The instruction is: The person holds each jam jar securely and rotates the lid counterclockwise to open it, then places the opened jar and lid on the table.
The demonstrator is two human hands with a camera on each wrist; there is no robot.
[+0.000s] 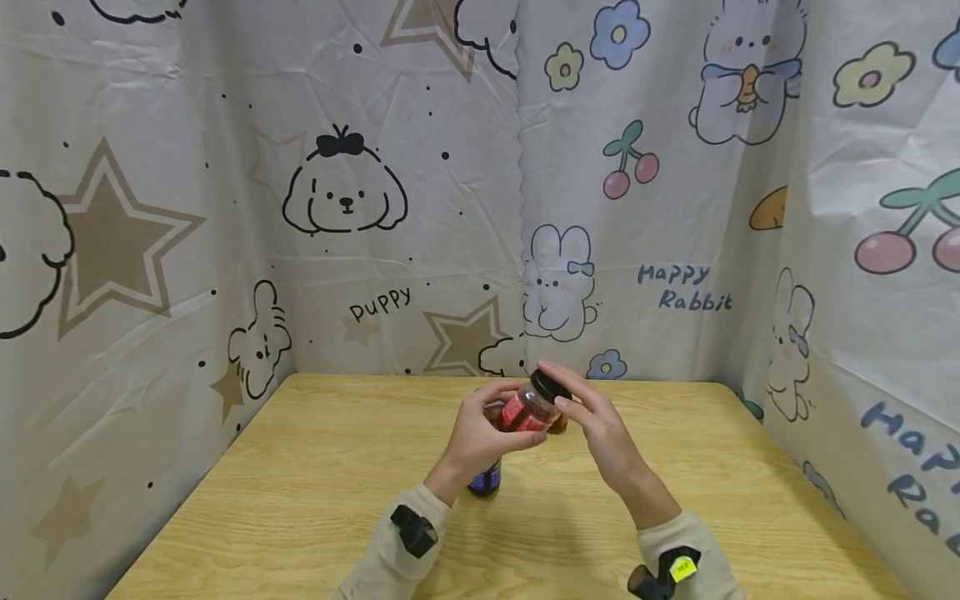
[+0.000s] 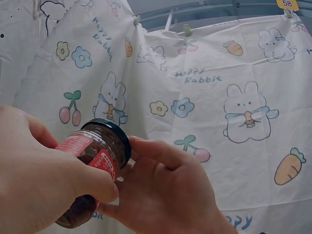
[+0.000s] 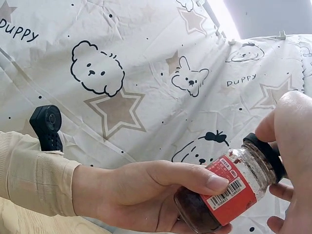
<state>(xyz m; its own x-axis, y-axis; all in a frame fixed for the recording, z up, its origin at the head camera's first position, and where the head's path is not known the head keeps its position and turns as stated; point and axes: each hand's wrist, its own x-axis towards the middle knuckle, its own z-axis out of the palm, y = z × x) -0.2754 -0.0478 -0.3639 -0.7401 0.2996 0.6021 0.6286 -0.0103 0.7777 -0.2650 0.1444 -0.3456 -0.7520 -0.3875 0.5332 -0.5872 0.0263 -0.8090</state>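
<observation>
The left hand's thumb and fingers grip the body of a red-labelled jar (image 1: 517,413), while the right hand (image 1: 613,437) holds its black lid (image 1: 550,386) between thumb and fingers, the lid seated on the neck. The left hand (image 1: 474,437) keeps the jar tilted, raised above the wooden table (image 1: 315,492), lid end toward the right palm.

Only the right wrist view gives the barcode (image 3: 228,194) on the label and the dark contents gathered low in the glass; the left wrist view shows the side of the lid and the right palm close behind it.

Below, the head view alone shows a blue-labelled jar (image 1: 485,481) standing on the table beside the left wrist, partly covered by it. A brownish object (image 1: 559,424) shows just behind the right hand, possibly another jar, though too much is hidden to be sure.

Both arms wear pale sleeves (image 1: 401,533) with black wrist cameras (image 1: 414,531). A printed curtain (image 1: 450,192) surrounds the table; the left wrist view adds its clips (image 2: 187,30) and a yellow tag (image 2: 287,4) reading 58.
</observation>
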